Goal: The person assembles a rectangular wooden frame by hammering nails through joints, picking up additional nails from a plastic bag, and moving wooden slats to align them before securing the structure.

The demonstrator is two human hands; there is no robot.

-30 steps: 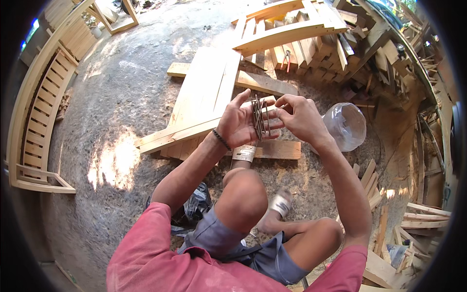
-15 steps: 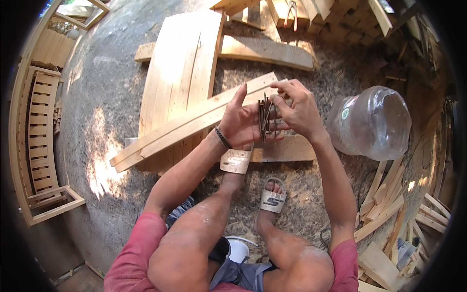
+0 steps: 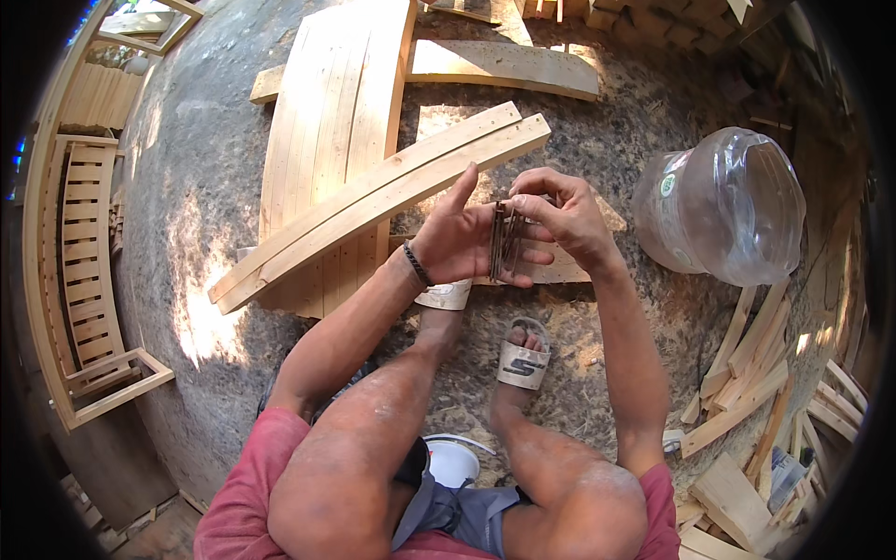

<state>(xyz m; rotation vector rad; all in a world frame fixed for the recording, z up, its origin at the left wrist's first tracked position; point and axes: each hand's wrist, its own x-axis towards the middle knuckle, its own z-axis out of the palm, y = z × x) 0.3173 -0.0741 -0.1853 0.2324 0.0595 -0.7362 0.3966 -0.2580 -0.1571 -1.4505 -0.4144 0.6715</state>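
Rough grey-brown ground (image 3: 215,149), patched with sunlight, spreads under the whole work area. Nearest are the person's bare, dusty knees and grey-blue shorts (image 3: 457,513), with the red sleeves (image 3: 247,485) to either side. Between the legs sits a white round object (image 3: 453,464), partly hidden by the shorts.

Past the knees, the left hand (image 3: 457,238) is turned palm up, its thumb spread and its fingers stretched out beneath a small bunch of long, brownish nails (image 3: 504,247). These lie side by side across the fingers. The right hand (image 3: 560,210) reaches in from the other side, thumb and forefinger brought together at the upper ends of the nails; whether it has pinched one, I cannot tell. A dark bracelet (image 3: 416,263) circles the left wrist.

Lower down, pale sandals (image 3: 523,364) rest on the ground. Beyond the left hand, two narrow beams (image 3: 392,187) lie slantwise over a panel of long planks (image 3: 317,121). To the right is a big clear plastic container (image 3: 723,205), tipped over, with loose wood strips (image 3: 747,355) near it.

Farther off, a thick board (image 3: 504,70) lies crosswise, a slatted wooden frame (image 3: 84,252) stands at far left, and stacked timber (image 3: 653,28) sits in shade.
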